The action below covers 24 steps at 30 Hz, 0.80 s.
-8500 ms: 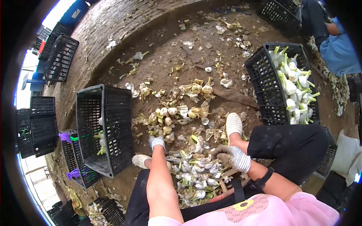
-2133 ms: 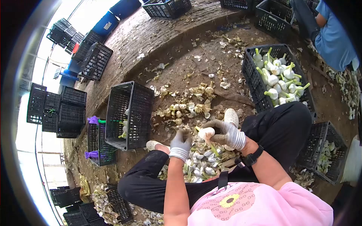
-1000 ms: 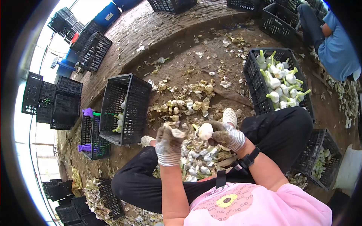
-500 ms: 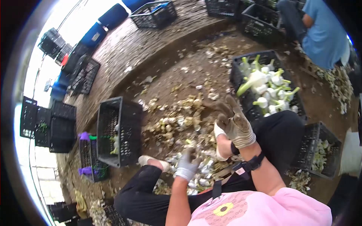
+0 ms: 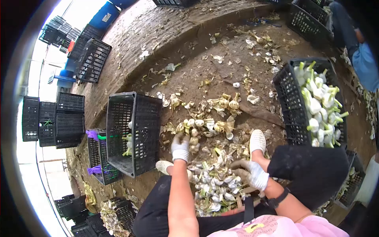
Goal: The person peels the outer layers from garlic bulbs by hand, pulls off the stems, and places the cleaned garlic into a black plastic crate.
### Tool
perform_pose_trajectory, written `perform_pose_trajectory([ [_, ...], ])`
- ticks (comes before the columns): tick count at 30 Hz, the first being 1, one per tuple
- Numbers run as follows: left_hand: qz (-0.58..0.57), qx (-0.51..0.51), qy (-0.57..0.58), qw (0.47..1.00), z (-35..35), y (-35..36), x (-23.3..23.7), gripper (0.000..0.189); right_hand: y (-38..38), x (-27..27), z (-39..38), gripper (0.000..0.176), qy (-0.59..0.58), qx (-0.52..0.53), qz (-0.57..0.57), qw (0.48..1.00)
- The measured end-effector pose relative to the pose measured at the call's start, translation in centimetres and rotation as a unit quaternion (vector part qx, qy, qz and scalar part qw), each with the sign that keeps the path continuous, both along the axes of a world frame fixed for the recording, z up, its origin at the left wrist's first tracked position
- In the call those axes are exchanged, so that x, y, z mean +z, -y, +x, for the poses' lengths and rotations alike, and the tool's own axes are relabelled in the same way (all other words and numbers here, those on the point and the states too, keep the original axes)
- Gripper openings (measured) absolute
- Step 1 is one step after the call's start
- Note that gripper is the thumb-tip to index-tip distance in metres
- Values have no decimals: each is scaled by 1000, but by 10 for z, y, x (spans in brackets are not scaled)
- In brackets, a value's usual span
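My left hand (image 5: 180,147), in a white glove with dirty fingertips, reaches to the near edge of a cluster of garlic bulbs (image 5: 193,125) on the dirt floor. Its fingers are slightly apart at the bulbs, with nothing seen in them. Lower and to the right, my right hand (image 5: 251,173) wears a similar soiled glove. It hovers by a heap of garlic skins and trimmings (image 5: 216,182) between my legs, fingers stretched leftward, loosely bent and holding nothing visible. Both hands are open.
At right stands a black crate (image 5: 291,106) heaped with trimmed garlic. A taller black crate (image 5: 147,132) at left holds a few bulbs. More stacked crates (image 5: 70,118) line the far left. Another person's blue sleeve (image 5: 365,65) shows at the right edge.
My left hand has reached forward to the bulbs. My right hand has come down from in front of the full crate to beside the heap. The view has shifted, too.
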<state>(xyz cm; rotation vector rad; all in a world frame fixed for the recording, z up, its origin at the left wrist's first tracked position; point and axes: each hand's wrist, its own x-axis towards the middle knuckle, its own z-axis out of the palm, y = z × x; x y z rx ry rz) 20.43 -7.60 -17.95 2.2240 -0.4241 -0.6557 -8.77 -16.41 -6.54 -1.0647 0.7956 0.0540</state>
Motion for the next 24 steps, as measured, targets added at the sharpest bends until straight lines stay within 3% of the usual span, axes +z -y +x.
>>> perform_pose_trajectory([
  [1, 57, -19, 92, 994, 23, 9, -14, 39, 5, -2, 4, 23, -14, 9, -2, 1000],
  [2, 138, -33, 137, 980, 37, 30, -6, 45, 4, -12, 6, 23, 6, -48, 83, 995],
  [3, 216, -49, 180, 958, 51, 47, 0, 52, 4, -23, 10, 23, 11, -45, 38, 998],
  [5, 247, -71, 248, 934, 106, 55, -65, 58, 3, -41, 17, 24, 11, -71, 49, 996],
  [7, 315, -112, 200, 921, 127, 93, -57, 65, -1, -64, 15, 29, 8, -31, -26, 999],
  [8, 343, -131, 173, 914, 121, 118, -43, 68, 6, -57, 21, 29, -79, -1, 45, 996],
  [9, 392, -121, 217, 886, 134, 122, -81, 70, 10, -56, 26, 30, -80, 19, 21, 996],
  [10, 410, -156, 170, 882, 130, 137, -80, 69, 3, -71, 22, 31, -42, 29, -78, 996],
  [11, 401, -159, 115, 895, 97, 171, -23, 69, -5, -88, 19, 31, -22, 24, -100, 994],
  [12, 265, -177, 160, 934, 111, 160, -75, 64, 10, -58, 27, 32, -33, 7, -67, 997],
  [13, 290, -200, 149, 924, 98, 178, -54, 57, -2, -84, 21, 32, 24, -20, 12, 999],
  [14, -2, -187, 167, 968, 126, 154, -143, 51, -4, -137, 16, 42, -148, -95, -121, 977],
  [16, -37, -96, 195, 975, 117, 161, -146, 41, 31, -183, 5, 41, -203, -164, -123, 957],
  [17, -77, -111, 135, 982, 109, 160, -135, 37, 44, -193, 3, 40, -187, -189, -94, 959],
  [18, -68, -129, 199, 969, 92, 151, -117, 43, 54, -193, 1, 40, -161, -214, -59, 962],
  [19, -60, -163, 227, 958, 71, 162, -59, 38, 57, -186, -1, 39, -127, -241, -17, 962],
  [20, -288, -89, -138, 943, 71, 124, -169, 32, 54, -173, -2, 38, -78, -277, 36, 957],
  [21, -320, -136, 29, 937, 18, 109, -135, 27, 47, -150, -1, 38, -14, -323, 112, 940],
  [22, -33, -201, 129, 970, -50, 97, 4, 32, 38, -112, -1, 37, 64, -380, 210, 899],
  [23, -133, -169, -99, 972, -75, 81, 12, 35, 23, -83, -2, 37, 129, -427, 304, 842],
  [24, -174, -162, -135, 962, -102, 63, 14, 38, 13, -68, -1, 36, 172, -449, 359, 800],
])
